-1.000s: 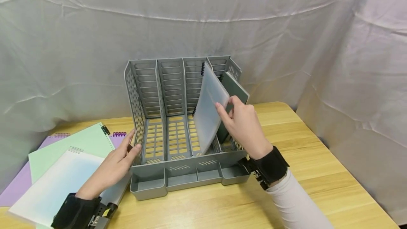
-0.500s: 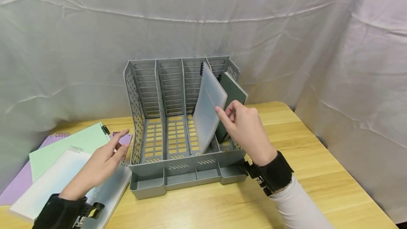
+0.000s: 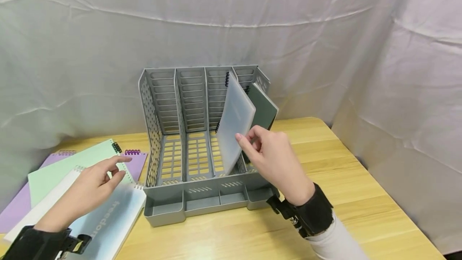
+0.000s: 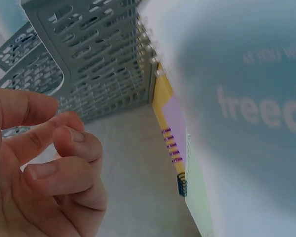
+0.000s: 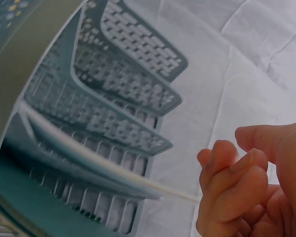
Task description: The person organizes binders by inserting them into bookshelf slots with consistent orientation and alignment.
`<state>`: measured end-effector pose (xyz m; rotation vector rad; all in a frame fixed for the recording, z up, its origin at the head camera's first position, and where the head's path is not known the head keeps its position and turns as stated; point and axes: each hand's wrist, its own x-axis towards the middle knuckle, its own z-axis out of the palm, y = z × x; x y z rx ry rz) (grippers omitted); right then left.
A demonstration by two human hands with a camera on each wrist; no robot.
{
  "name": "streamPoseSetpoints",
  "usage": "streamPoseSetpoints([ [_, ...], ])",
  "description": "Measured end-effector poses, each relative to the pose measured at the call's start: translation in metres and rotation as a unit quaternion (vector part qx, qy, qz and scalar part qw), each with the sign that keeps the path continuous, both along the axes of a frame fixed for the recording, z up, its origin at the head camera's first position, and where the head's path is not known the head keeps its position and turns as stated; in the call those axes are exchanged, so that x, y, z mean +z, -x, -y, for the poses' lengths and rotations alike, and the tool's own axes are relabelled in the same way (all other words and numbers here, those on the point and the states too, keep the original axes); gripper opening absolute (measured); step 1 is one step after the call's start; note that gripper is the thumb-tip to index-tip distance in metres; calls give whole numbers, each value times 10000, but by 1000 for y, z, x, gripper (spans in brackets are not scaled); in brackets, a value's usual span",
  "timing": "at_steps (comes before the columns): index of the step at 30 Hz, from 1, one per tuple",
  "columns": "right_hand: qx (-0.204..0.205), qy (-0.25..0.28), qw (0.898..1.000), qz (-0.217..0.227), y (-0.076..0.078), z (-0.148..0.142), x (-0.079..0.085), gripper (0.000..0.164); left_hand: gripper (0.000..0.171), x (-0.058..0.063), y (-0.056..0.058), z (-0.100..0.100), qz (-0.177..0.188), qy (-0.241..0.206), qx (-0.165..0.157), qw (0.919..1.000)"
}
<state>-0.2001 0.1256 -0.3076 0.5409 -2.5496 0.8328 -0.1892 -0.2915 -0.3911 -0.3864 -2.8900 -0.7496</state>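
Note:
A file organizer (image 3: 209, 191) in grey plastic stands on the table, divided into upright slots. In its third slot from the left a frosted spiral notebook (image 3: 236, 111) leans upright; a dark green notebook (image 3: 262, 105) fills the rightmost one. My right hand (image 3: 276, 155) hovers at the front edge of the frosted notebook, fingers loosely bent and pinching nothing; in the right wrist view the hand (image 5: 246, 182) is likewise empty. Over the notebooks on the left, my left hand (image 3: 92, 185) hangs with relaxed fingers, holding nothing. Below it lies a blue-white notebook (image 3: 112, 216) printed "freedom".
Beneath and behind that notebook, a light green notebook (image 3: 72, 161) and a purple notebook (image 3: 137, 163) overlap on the wooden table (image 3: 343, 179). Small open trays (image 3: 202, 204) run along the organizer's front. A grey curtain (image 3: 231, 19) hangs behind.
My left hand has left the organizer's left side and moved left over the notebooks. My right hand has let go of the frosted notebook and moved slightly down toward me.

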Motion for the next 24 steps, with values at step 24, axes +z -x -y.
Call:
streamPoseSetpoints([
  [24, 1212, 256, 9898, 698, -31, 38, -3, 25, 36, -6, -5, 43, -284, 773, 136, 9965],
])
